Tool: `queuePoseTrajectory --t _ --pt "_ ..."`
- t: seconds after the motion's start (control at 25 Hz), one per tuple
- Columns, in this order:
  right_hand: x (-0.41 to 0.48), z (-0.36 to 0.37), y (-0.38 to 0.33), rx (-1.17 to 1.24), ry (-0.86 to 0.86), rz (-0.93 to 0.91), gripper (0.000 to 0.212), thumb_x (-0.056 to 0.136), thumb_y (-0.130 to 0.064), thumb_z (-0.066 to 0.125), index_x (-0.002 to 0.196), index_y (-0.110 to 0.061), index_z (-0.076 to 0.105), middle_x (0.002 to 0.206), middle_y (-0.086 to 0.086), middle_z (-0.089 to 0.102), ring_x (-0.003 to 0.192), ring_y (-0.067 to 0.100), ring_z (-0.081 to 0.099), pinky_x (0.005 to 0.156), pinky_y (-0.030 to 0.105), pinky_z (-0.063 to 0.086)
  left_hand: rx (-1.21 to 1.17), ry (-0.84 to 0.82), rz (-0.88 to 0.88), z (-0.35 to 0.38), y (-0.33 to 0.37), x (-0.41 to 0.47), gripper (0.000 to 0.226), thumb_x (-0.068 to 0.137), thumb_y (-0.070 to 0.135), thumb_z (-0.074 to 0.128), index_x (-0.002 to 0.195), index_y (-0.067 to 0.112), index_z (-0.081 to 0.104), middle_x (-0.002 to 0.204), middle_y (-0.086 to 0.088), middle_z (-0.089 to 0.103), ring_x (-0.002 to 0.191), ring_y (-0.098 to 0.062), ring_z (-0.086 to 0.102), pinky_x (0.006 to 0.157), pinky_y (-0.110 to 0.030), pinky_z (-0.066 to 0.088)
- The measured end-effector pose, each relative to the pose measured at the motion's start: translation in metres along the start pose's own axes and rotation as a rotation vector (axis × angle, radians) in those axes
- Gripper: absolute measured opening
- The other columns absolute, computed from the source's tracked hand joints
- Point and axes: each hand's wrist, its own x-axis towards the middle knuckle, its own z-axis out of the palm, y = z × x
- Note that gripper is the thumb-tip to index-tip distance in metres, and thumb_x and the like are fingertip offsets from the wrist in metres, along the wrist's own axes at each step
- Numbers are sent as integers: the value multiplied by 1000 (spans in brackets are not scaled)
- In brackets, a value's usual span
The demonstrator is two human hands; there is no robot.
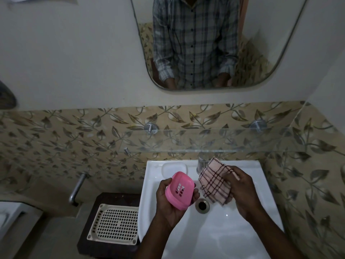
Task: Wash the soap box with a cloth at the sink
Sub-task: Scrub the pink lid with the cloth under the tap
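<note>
Over the white sink [242, 184], my left hand [170, 204] grips a pink soap box [180, 190] with slots in its base, tilted so its inside faces me. My right hand [241, 191] holds a folded pink cloth with dark checks [214, 184] just right of the box, above the drain [202, 205]. Box and cloth are a little apart. The chrome tap [201, 163] stands behind the cloth, partly hidden by it. No water is seen running.
A moulded soap recess [174, 169] lies at the sink's back left. A glass shelf [214, 141] juts out above the tap. Left of the sink a cream perforated tray [115, 224] lies on a dark stool, with a wall tap [77, 187] behind it. A mirror [214, 43] hangs above.
</note>
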Motion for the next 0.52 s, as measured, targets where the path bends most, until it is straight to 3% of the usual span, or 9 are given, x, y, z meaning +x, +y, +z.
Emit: queuePoseTrajectory --t 0.12,0.24,0.4,0.52 --pt "6 -8 4 205 -155 118 38 82 12 61 118 -2 64 110 23 72 100 38 70 83 46 58 -75 1 19 -6 3 -1 53 79 34 64 118 0 57 105 -28 61 97 -44 59 102 -53 42" --pt "3 -4 11 287 -252 173 50 72 13 65 122 6 60 116 28 68 107 43 66 89 47 58 -85 2 -10 -11 3 0 53 85 36 60 124 1 56 110 -29 63 102 -46 59 114 -56 31" --pt "7 0 15 434 -32 188 41 75 6 67 116 -1 66 113 22 71 101 35 70 86 44 59 -43 -7 -119 -16 8 -2 66 85 39 55 136 -4 52 125 -33 57 112 -53 54 109 -68 31" --pt "8 2 13 110 106 75 24 89 -6 61 106 -20 72 102 9 77 93 29 73 81 51 60 -69 14 -139 -15 13 -2 73 85 35 57 144 -5 43 130 -34 50 110 -52 53 109 -60 34"
